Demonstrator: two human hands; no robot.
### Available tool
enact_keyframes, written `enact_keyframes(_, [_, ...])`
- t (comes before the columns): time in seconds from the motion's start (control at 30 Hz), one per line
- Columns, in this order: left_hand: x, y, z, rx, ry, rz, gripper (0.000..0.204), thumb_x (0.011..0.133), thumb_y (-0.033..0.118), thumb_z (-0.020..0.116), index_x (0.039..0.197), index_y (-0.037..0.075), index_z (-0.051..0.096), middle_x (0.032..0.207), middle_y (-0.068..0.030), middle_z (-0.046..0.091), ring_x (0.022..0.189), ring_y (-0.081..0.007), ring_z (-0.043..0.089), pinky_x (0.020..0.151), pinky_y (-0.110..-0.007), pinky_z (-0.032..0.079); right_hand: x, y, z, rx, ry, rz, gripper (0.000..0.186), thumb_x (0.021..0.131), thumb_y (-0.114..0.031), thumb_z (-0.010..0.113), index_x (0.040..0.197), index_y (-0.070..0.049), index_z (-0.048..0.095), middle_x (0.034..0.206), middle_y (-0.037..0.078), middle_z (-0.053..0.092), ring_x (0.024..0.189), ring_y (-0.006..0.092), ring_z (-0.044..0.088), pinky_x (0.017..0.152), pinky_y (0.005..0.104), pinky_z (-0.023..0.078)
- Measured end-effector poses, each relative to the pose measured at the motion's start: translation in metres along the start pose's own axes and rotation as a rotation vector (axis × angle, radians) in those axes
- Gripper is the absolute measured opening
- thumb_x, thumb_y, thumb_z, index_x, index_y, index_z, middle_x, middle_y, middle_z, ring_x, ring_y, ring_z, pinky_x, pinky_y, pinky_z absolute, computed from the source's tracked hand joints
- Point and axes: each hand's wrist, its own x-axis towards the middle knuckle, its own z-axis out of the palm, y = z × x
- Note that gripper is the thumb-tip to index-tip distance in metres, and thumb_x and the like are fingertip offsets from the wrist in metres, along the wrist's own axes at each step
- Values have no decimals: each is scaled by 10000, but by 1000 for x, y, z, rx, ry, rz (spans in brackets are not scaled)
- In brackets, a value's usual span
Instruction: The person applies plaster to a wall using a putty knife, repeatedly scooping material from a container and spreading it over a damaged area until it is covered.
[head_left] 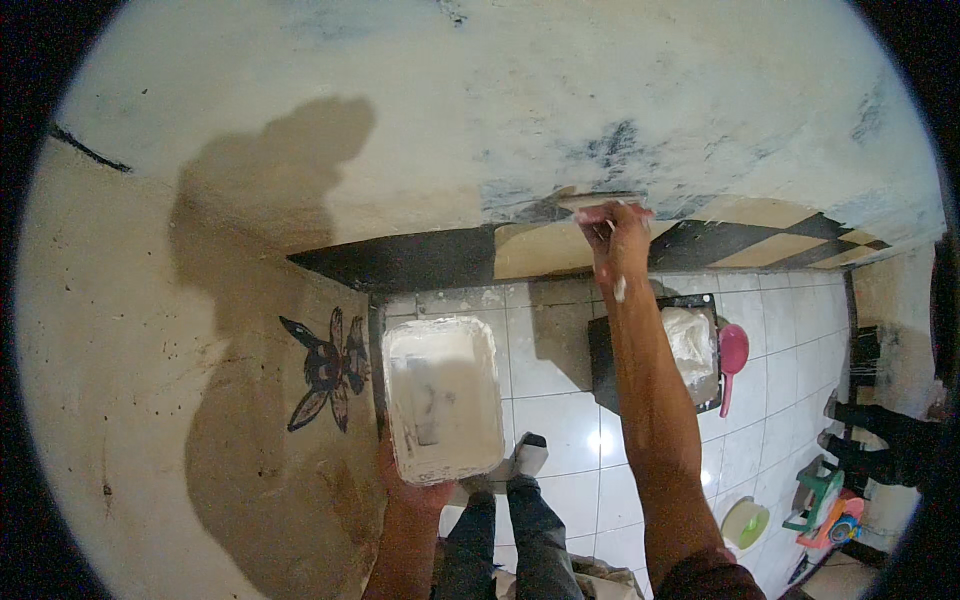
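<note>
Patchy cream wall (420, 150), smeared bluish-black, rises at the far side above a black-and-cream checkered band (400, 262) and white square floor tiles (565, 430). Against it, the right hand (622, 245) pinches a thin, flat, pale-edged scraper (600, 199), its grip narrow, apparently to keep the long edge flush with the surface; the scraper lies right at the fingertips, on their far side. Left and nearer, the left hand (418, 492) supports a white rectangular tray (498, 390), coated with pale paste, beneath its near edge, probably to keep it level and within reach. Most of those fingers are hidden, so I cannot tell how closed that grip is. Farther right sits a pink round-headed dipper (733, 348).
</note>
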Motion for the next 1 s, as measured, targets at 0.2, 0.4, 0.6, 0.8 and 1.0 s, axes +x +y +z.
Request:
enact_keyframes(0.2, [6,-9,4,-20,-28,-12,477,955,366,408,1321,64,466,1301,-126,527,1170,-323,526,976,-481,448,-14,-1,-69,62,132,34,245,799,-56,555,1042,-31,558,885,76,619,760,227,626,673,369,565])
enact_keyframes(0.4, [19,-30,21,35,-33,46,479,951,364,418,1322,65,465,1287,-131,536,1167,-321,528,981,-490,444,27,-32,-23,-3,49,-65,134,832,-66,545,964,-41,558,800,66,596,680,212,609,668,382,562])
enact_keyframes(0.6, [28,-45,28,-59,-30,-26,485,946,364,417,1332,75,460,1296,-132,531,1176,-318,524,976,-500,444,0,-28,-95,-201,48,-144,116,851,-94,556,950,-48,515,858,86,619,700,223,639,501,370,542])
enact_keyframes(0.8, [43,-64,41,27,-51,-20,490,943,375,420,1332,80,465,1292,-130,538,1179,-314,524,969,-505,447,80,-49,-109,-264,202,-204,153,859,-82,557,966,-29,462,839,117,607,703,227,635,550,380,547])
enact_keyframes(1.0, [43,-75,58,-54,64,-41,484,940,374,431,1319,78,478,1280,-125,547,1165,-312,534,963,-496,454,18,-93,-86,-207,186,-229,184,844,-60,565,998,-5,480,814,119,601,694,229,638,580,365,557])
